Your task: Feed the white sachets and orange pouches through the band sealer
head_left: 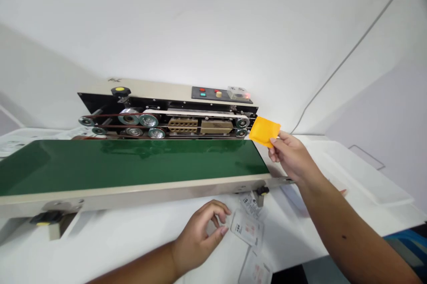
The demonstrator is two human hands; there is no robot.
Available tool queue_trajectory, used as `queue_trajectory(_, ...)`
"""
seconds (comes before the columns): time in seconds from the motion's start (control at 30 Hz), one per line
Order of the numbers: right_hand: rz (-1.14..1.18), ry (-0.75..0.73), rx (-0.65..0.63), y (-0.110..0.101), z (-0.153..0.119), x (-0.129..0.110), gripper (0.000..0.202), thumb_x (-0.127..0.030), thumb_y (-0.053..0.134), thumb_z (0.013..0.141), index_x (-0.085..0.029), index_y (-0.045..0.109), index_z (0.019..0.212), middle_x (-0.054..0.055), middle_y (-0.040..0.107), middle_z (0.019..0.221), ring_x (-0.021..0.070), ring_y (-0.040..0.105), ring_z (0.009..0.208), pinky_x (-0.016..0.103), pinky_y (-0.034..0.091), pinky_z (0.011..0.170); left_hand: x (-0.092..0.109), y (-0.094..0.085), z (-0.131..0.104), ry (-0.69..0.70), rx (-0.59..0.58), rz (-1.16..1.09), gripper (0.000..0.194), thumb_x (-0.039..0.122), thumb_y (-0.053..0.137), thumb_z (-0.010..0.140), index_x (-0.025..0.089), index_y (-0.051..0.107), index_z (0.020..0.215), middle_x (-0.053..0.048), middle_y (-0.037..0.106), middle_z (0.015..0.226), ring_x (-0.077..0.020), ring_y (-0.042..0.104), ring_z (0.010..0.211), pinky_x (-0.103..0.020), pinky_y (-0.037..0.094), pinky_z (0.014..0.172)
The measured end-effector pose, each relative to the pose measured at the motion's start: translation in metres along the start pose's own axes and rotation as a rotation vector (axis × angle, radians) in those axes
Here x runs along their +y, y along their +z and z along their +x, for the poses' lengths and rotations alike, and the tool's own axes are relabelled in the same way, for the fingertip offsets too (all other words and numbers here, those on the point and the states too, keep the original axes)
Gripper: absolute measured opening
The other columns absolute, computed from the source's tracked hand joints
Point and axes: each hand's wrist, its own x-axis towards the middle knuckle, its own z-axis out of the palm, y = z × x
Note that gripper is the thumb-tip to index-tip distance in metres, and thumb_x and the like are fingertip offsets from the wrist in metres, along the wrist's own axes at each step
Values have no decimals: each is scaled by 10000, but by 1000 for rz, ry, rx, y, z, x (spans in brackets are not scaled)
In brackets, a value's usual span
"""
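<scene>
Orange packet (265, 131): right of centre, beside the right end of the roller machine (160, 90).
Right hand (288, 153): thumb and fingers clamped on the packet's lower right corner.
Step in hand: apparently presenting the packet to the machine.
Next move: likely calls for its edge level with the rollers (242, 122).
Left hand (198, 235): lower centre, fingers curled, thumb apart, near a printed pouch (248, 228).

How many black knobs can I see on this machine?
3. The upper knob is on the machine's left end; the lower-left knob and lower-right knob sit below the green belt's front edge. Others may be hidden.
</scene>
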Motion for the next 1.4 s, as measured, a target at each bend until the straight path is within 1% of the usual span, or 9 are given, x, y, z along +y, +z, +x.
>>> queue_trajectory(0.17,79,118,-53,1,24,12,270,-269,733,709,-171,609,928,-46,552,629,65,497,465,173,310,413,1,0,1,12,-25,23,57,247,564,967,198,575,943,-92,643,1052,-192,600,902,-299,497,778)
queue_trajectory(0.43,91,211,-165,14,26,13,190,-206,700,680,-175,520,731,-54,477,594,32,363,424,166,207,380,1,1,1,8,-27,57,52,225,561,963,199,571,919,-88,643,1035,-197,597,906,-303,490,780)
queue_trajectory(0.77,87,256,-253,17,40,15,248,-222,735,702,-138,642,916,-47,493,615,25,356,422,149,185,367,1,0,1,15,-39,86,80,166,544,949,196,563,878,-78,638,1030,-192,608,926,-308,483,816)
queue_trajectory(0.9,-168,95,-69,23,28,15,501,-333,721,796,-166,611,1256,24,633,774,88,500,504,181,314,374,1,0,1,16,-39,88,83,160,550,942,194,567,868,-83,642,1015,-197,612,917,-311,491,807)
queue_trajectory(1.03,-447,-355,139,20,-21,22,347,-350,641,898,-235,660,1224,45,664,922,151,609,711,266,512,598,0,2,1,36,-20,78,82,166,554,939,192,572,863,-86,646,981,-201,617,899,-308,499,787)
queue_trajectory(1.1,-551,-571,-22,17,-52,31,267,-269,598,930,-262,687,1182,39,684,874,179,635,753,317,536,701,0,2,2,48,-17,75,91,176,553,947,192,576,861,-87,647,957,-199,617,877,-304,500,771)
queue_trajectory(1.23,-778,-722,-678,18,-95,57,338,-191,579,919,-287,685,1225,56,739,969,220,677,881,376,552,822,0,0,4,39,-10,94,102,195,566,955,190,585,855,-84,646,914,-200,612,851,-309,498,767)
queue_trajectory(1.3,-844,-624,-765,20,-104,71,390,-193,559,929,-268,644,1302,79,727,1127,239,664,1047,405,539,934,0,-1,5,24,-2,110,103,195,568,958,189,587,857,-77,643,899,-197,611,844,-308,493,770)
queue_trajectory(1.4,-951,-384,-720,24,-109,96,586,-236,608,912,-250,482,1484,112,547,1472,281,513,1344,469,431,1120,0,-2,6,5,5,122,110,205,561,964,188,585,859,-76,641,891,-195,608,832,-301,488,756)
